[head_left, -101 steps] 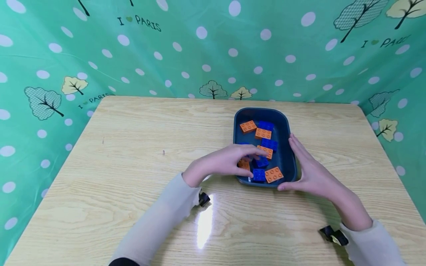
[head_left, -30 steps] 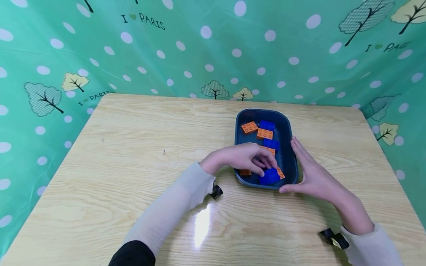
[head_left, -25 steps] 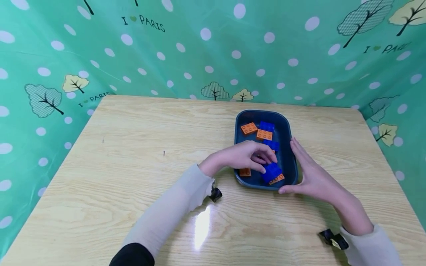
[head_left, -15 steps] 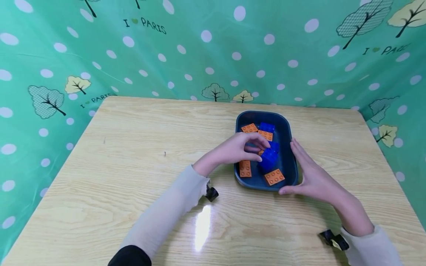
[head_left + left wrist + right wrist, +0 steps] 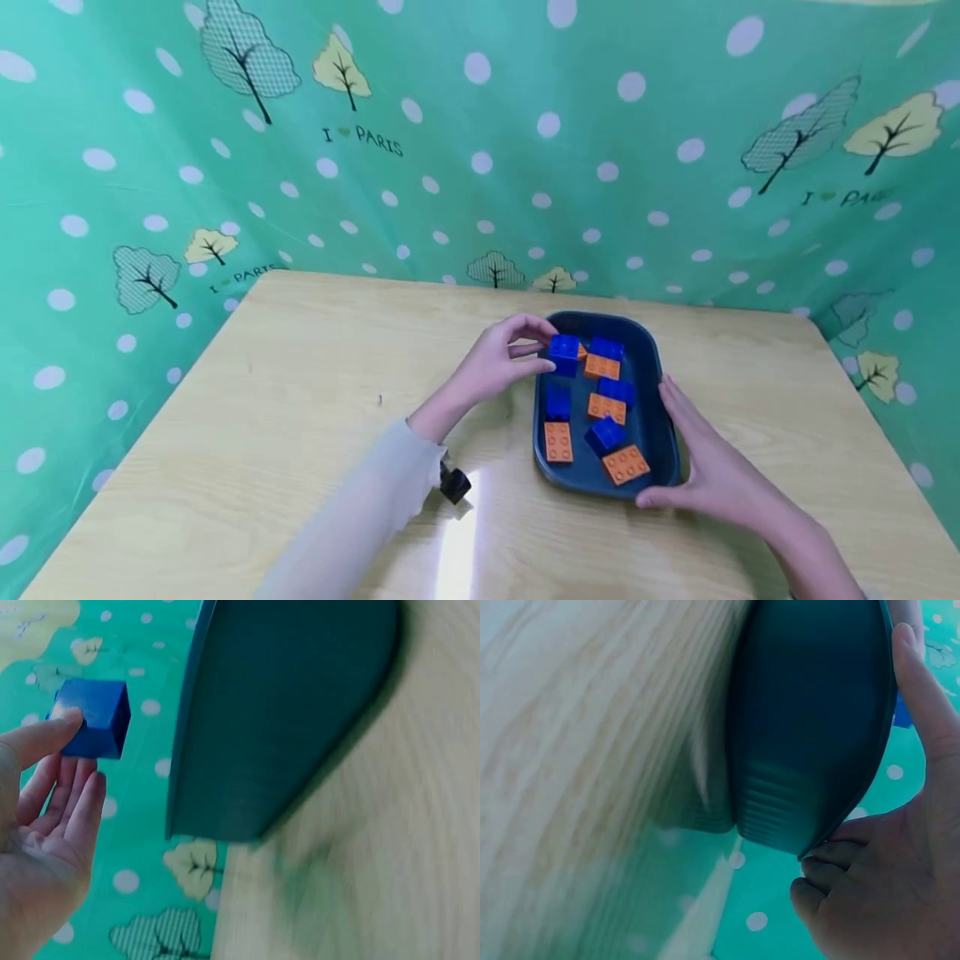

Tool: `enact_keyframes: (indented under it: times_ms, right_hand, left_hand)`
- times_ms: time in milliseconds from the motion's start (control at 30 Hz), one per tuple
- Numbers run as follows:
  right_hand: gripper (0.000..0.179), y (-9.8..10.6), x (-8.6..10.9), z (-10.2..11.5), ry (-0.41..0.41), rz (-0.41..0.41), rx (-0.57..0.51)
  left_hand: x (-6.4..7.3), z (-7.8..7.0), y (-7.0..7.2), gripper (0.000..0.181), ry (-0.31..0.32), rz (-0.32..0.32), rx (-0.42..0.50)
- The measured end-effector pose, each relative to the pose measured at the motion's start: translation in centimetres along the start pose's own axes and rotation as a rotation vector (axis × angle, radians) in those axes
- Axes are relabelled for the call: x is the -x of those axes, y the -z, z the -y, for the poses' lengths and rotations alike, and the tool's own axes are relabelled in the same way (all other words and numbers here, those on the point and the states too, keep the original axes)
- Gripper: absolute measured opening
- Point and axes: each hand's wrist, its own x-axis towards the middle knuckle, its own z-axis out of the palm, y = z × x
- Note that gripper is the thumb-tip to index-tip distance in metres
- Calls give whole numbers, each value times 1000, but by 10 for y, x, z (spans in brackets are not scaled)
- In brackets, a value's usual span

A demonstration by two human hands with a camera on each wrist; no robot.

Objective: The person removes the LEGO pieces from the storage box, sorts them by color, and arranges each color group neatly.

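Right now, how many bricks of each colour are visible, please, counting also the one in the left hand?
Blue bricks: 5, one of them held by the left hand
Orange bricks: 5, one of them mostly hidden
Total: 10

A blue studded toy brick (image 5: 565, 355) is held studs up, above the ten-o'clock side of a deep navy rectangular tray (image 5: 654, 429). The round-cornered tray stands flat, its length running twelve to six, with loose orange bricks (image 5: 626, 464) and blue bricks (image 5: 557, 402) scattered across its floor.
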Motion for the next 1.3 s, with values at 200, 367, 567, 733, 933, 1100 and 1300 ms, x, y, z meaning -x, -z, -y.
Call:
enact_keyframes:
  times_ms: [200,367,567,733,933,1100,1300]
  right_hand:
    - [140,-3,12,-1,-63,18,77]
    - [140,-7,14,1,-90,70,106]
    - [139,-14,16,1,-95,76,131]
    - [139,-13,11,2,-91,73,126]
    - [141,-11,7,0,-92,71,122]
    - [140,-11,7,0,-114,101,101]
    - [140,-6,2,-1,-66,83,102]
  left_hand:
    - [-2,11,21,40,25,-188,-49]
    - [5,25,42,40,148,-382,-114]
    - [8,49,64,39,262,-452,-187]
    - [-3,48,88,40,294,-495,-250]
    - [-20,49,103,37,282,-452,-354]
    - [-24,65,110,35,352,-299,-418]
    - [-29,71,118,40,314,-158,-537]
